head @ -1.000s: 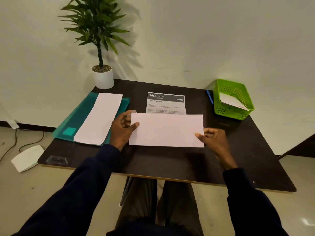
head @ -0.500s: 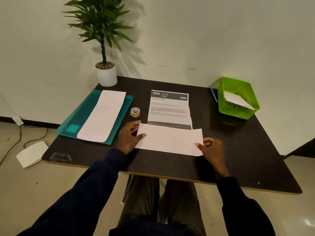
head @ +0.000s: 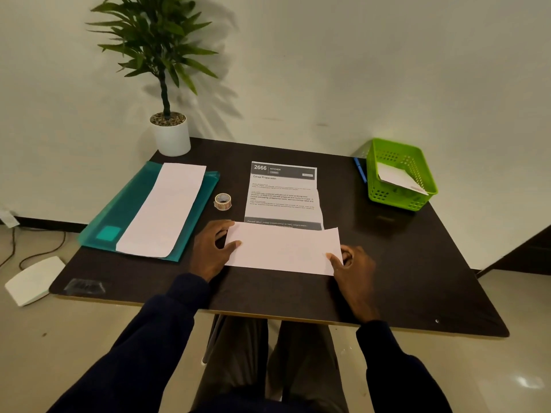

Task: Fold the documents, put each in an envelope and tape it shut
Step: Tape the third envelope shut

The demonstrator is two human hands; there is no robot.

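Note:
A printed document (head: 283,195) headed "2666 KITCHEN" lies creased in the middle of the dark table (head: 411,263). Over its near edge lies a blank white panel (head: 283,251); I cannot tell whether it is the document's folded-over lower part or an envelope. My left hand (head: 211,251) pinches the panel's left end, thumb on top. The panel's right end is pinched by my right hand (head: 354,272) in the same way. A small roll of tape (head: 222,201) stands just left of the document.
A teal folder (head: 131,210) with a long white sheet (head: 167,207) on it lies at the left. A green basket (head: 387,150) at the back right holds a white envelope (head: 396,177), with a blue pen (head: 360,169) beside it. A potted plant (head: 171,138) stands back left.
Both hands have brought the white panel down and toward me, uncovering more of the printed document and the tape roll. The panel now lies lower and flatter on the table.

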